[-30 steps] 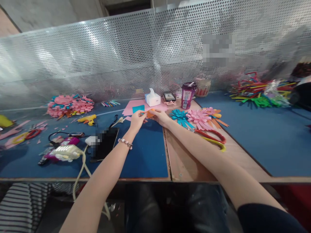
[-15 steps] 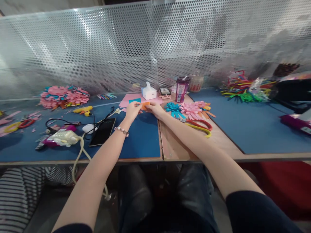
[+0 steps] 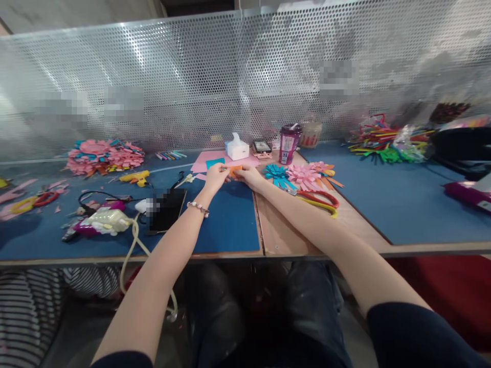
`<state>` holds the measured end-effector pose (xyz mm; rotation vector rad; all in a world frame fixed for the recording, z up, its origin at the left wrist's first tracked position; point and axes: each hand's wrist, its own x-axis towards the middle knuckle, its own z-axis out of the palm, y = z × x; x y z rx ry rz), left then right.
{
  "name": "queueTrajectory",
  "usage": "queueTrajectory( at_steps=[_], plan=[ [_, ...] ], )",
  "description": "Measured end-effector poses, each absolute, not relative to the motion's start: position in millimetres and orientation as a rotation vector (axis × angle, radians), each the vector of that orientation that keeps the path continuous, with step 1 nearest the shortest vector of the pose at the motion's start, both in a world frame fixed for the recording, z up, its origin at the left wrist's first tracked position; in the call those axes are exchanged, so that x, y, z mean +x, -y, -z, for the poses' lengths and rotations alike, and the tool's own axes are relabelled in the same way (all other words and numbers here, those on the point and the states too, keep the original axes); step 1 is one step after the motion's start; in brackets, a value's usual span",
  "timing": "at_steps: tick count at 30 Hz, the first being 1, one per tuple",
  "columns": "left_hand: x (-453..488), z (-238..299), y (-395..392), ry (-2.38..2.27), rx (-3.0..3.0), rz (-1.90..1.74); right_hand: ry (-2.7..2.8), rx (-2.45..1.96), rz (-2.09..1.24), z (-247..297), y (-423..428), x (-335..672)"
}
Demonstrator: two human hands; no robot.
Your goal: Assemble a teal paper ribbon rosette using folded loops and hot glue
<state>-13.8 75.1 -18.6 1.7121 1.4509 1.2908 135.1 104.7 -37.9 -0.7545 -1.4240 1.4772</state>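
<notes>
Both my arms reach forward over the blue table. My left hand [image 3: 216,176] and my right hand [image 3: 251,177] pinch a small orange paper piece [image 3: 235,171] between them, just above the table surface. A bead bracelet sits on my left wrist. Behind the hands lie a pink paper sheet [image 3: 230,160] and a small teal paper square [image 3: 215,163]. To the right of my right hand lie a teal paper flower [image 3: 276,174], a pink paper flower [image 3: 305,175] and red-and-yellow scissors [image 3: 320,200].
A tissue box [image 3: 237,148], a phone on a stand [image 3: 262,147] and a purple cup [image 3: 288,142] stand at the back. A dark phone [image 3: 166,209], cables, a glue gun [image 3: 135,177] and paper flowers [image 3: 103,155] lie left. A perforated metal screen [image 3: 245,76] backs the table.
The view shifted slightly. Both hands stay together on the orange paper, working it close to the table; a second ago they held it a little higher.
</notes>
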Motion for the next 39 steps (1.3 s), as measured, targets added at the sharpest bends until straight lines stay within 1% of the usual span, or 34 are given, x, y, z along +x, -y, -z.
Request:
queueTrajectory(
  at_steps=[11, 19, 22, 26, 32, 39],
  plan=[
    [-8, 20, -68, -1.580, 1.804, -1.170, 1.480, -0.869, -1.327, 40, -100, 133],
    [-34, 22, -79, -1.884, 2.082, -1.115, 1.481, -1.083, -1.085, 47, -101, 135],
    [-54, 28, -85, -2.003, 2.153, -1.011, 1.626, -1.111, -1.073, 40, -102, 140],
    [-69, 44, -95, -2.095, 2.201, -0.824, 1.885, -1.151, -0.988, 16, -117, 151],
    [-68, 51, -114, -2.090, 2.338, -0.666, 2.234, -1.284, -0.674, -10, -148, 169],
    [-84, 33, -131, -1.949, 2.550, -0.572, 2.593, -1.368, -0.323, -2, -163, 171]
  ],
)
